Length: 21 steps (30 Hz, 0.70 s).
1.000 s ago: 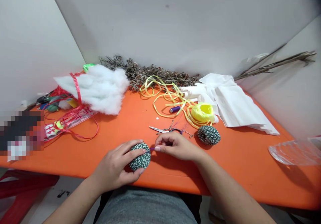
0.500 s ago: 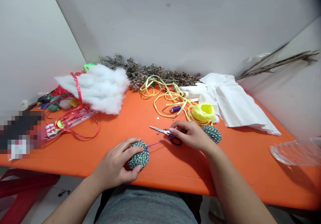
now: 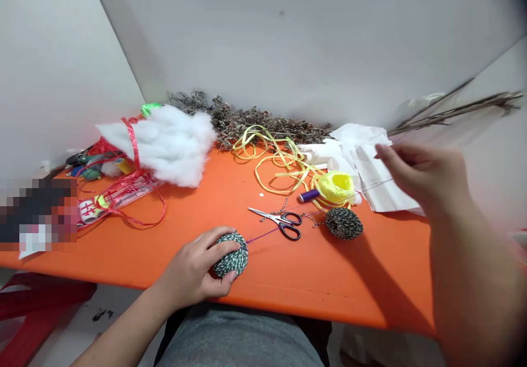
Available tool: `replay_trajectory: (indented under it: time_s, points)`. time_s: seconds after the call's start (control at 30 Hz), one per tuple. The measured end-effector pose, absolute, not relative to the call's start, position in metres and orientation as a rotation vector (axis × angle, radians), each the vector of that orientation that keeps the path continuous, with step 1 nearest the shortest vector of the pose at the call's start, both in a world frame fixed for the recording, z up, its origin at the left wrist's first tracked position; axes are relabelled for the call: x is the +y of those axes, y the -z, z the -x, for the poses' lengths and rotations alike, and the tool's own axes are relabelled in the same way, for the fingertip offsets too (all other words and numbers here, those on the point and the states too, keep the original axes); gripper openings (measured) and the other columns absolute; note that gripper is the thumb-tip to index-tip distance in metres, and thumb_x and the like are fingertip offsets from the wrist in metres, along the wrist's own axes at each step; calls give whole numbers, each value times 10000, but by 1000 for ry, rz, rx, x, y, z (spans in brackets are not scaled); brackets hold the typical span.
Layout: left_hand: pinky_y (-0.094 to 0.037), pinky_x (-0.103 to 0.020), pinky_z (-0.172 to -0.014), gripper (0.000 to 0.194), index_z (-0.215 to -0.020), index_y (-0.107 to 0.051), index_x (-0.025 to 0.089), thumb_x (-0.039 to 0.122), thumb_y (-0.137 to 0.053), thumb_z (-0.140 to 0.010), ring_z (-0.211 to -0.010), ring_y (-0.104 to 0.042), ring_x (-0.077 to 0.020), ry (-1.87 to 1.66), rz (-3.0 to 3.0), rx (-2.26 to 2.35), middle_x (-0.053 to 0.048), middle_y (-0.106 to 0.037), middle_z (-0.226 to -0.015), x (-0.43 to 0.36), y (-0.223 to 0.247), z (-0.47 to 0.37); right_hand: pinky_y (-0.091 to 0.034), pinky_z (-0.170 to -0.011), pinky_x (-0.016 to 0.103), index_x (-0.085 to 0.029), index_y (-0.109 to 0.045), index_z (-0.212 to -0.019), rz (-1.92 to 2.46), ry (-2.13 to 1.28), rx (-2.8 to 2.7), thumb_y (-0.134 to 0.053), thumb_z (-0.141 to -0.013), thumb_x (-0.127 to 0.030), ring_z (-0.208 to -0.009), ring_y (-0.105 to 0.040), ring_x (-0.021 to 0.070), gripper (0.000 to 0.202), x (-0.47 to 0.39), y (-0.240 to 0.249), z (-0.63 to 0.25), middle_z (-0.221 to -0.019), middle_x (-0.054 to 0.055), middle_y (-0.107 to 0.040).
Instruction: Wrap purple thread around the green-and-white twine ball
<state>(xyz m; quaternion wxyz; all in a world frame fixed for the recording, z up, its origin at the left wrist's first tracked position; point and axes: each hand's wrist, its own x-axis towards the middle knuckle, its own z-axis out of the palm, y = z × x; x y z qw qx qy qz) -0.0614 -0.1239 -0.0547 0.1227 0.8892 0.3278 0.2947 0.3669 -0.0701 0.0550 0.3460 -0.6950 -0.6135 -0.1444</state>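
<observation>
1. Grey cloth (image 3: 242, 339), one, soft-looking, at the table's (image 3: 329, 279) near edge. Table orange, smooth.
2. Hands: two. Left hand (image 3: 191, 271) half curled, fingers and thumb round one ball (image 3: 230, 260) of green-and-white twisted yarn, rounded, resting on the table near that edge.
3. Right hand (image 3: 428, 175) above the table's right part, fingers curled in, thumb against them. Blurred; cannot tell if anything is pinched.
4. Purple thread (image 3: 263, 236), fine, runs from the ball to the scissors (image 3: 284, 221). Scissors: one pair, metal blades together, two dark loops.
5. Second ball (image 3: 344, 223), one, dark-and-white yarn, oval, right of the scissors.
6. Purple spool (image 3: 308, 196), one, a small cylinder, touching or just beside one crinkled yellow bundle (image 3: 336, 186).
7. Yellow ribbon (image 3: 258, 170), flat, in loose loops; number of lengths unclear.
8. White sheets (image 3: 370, 164), several, creased, right. White stuffing (image 3: 177, 150), one fluffy mass, left, red ribbon (image 3: 132, 142) across it.
9. Dry twigs (image 3: 255, 123), too many to count, brittle-looking, along the wall. Sticks (image 3: 461, 109), at least two, long, thin, far right.
</observation>
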Motion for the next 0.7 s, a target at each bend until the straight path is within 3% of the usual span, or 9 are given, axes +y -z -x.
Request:
replay_trajectory:
  time_s: [0.1,0.17,0.23,0.33,0.47,0.57,0.7]
  points:
    - [-608,-341,-841,405,-1156,-600,228,181,-633,-756,-1037,-713,-249,-864,-2585,960,-128,-663,-1239,-124,55,60,-335,-520,315,-229,-727,-801,1773,338,-1634,-545,-949,-521,-507,-424,144,374,-49,-64,-396,-551,-12,-470]
    - [-608,-344,-846,404,-1156,-604,226,180,-633,-756,-1036,-713,-250,-877,-2581,967,-127,-665,-1236,-125,56,59,-439,-597,356,-246,-731,-808,1732,270,-1768,-634,-887,-508,-708,-610,220,290,-41,-59,-393,-742,60,-650]
    - [-605,-343,-858,404,-1160,-605,225,182,-633,-759,-1043,-710,-248,-888,-2580,966,-127,-664,-1239,-125,56,58,-512,-787,439,-227,-748,-917,1647,189,-1918,-710,-839,-464,-1046,-651,312,253,-44,-47,-365,-1050,133,-714]
    - [-600,-345,-874,417,-1179,-595,226,187,-635,-766,-1066,-702,-250,-880,-2588,955,-127,-655,-1257,-124,56,58,-507,-998,446,-230,-677,-1180,1327,-172,-2247,-647,-927,-340,-1155,-643,264,277,-71,-24,-287,-1202,109,-707]
    - [-601,-336,-853,409,-1180,-584,226,187,-624,-774,-1042,-702,-240,-871,-2595,964,-127,-649,-1249,-124,55,59,-514,-991,428,-225,-667,-1194,950,-642,-2458,-656,-942,-246,-1127,-654,245,253,-109,6,-196,-1191,95,-725]
    - [-599,-324,-841,402,-1176,-582,222,179,-612,-777,-1043,-701,-234,-873,-2576,971,-132,-641,-1248,-124,55,60,-543,-862,367,-168,-676,-1157,1001,-752,-2280,-644,-961,-248,-969,-697,214,214,-117,26,-177,-1067,96,-763]
    - [-599,-344,-836,420,-1188,-587,236,198,-632,-772,-1059,-691,-248,-830,-2572,969,-123,-639,-1262,-125,55,60,-508,-716,306,-171,-713,-1052,1010,-789,-2174,-643,-959,-255,-774,-687,174,143,-114,38,-186,-895,59,-774]
